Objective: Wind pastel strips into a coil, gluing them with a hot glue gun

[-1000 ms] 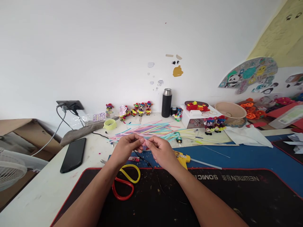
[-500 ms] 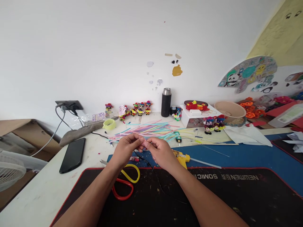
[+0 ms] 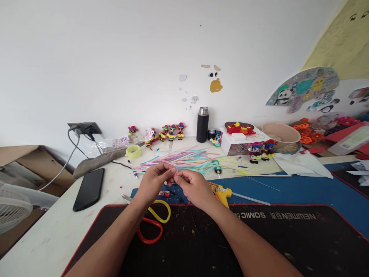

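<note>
My left hand [image 3: 158, 180] and my right hand [image 3: 196, 186] meet over the back edge of the black mat, thumbs and forefingers pinched together. Between the fingertips is a tiny pinkish bit, too small and hidden to name. Just behind them lies a loose spread of pastel fuzzy craft stems [image 3: 184, 158]. Scissors [image 3: 150, 231] with one red and one yellow handle lie partly under my left forearm. A yellow glue gun [image 3: 222, 194] with a clear glue stick rests beyond my right wrist, and its black cord [image 3: 193, 219] runs across the mat.
A black phone [image 3: 88, 189] lies at the left, near a fan [image 3: 14, 209]. Yellow tape [image 3: 133, 151], small figures [image 3: 172, 132] and a black flask [image 3: 203, 125] stand along the wall. At the right are a white box [image 3: 230, 148], a bowl [image 3: 281, 132] and a white cloth [image 3: 302, 165].
My hands stay pinched together, with only slight shifts of the fingers and right hand. The view has drifted a little; other things lie as before.
</note>
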